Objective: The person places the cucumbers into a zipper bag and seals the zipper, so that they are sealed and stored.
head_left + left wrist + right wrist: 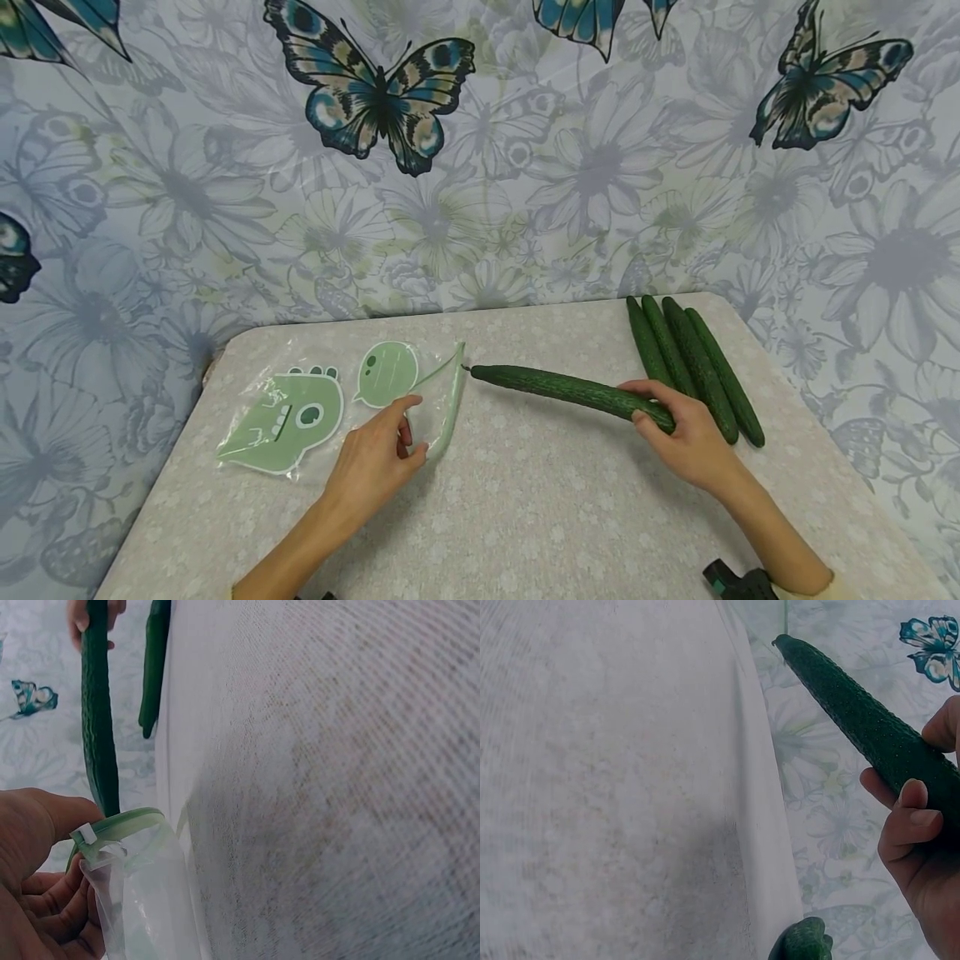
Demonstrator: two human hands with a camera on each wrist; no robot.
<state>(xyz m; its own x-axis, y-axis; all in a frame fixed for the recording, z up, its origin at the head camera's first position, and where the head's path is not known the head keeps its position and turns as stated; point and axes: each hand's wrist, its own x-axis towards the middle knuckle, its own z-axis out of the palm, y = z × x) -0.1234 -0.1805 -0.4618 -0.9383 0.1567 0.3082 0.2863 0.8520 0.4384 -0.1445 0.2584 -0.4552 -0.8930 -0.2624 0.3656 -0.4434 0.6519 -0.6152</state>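
Note:
My right hand (686, 437) grips a long dark green cucumber (555, 386) near its thick end, with the thumb on the near side. The cucumber points left, its thin stem tip close to the mouth of a clear zip bag (438, 408) printed with green cartoon shapes. At that mouth, my left hand (378, 458) pinches the green zip edge (127, 821) between thumb and fingers, beside a small white slider (88, 833). The bag's mouth gapes in the left wrist view. In the right wrist view, several fingers wrap the cucumber (855, 712).
Several more cucumbers (697, 367) lie side by side at the table's back right. The table (525, 517) has a pale patterned cloth, and a butterfly-printed curtain (600, 167) hangs behind its far edge. A dark wrist device (738, 581) shows at the bottom right.

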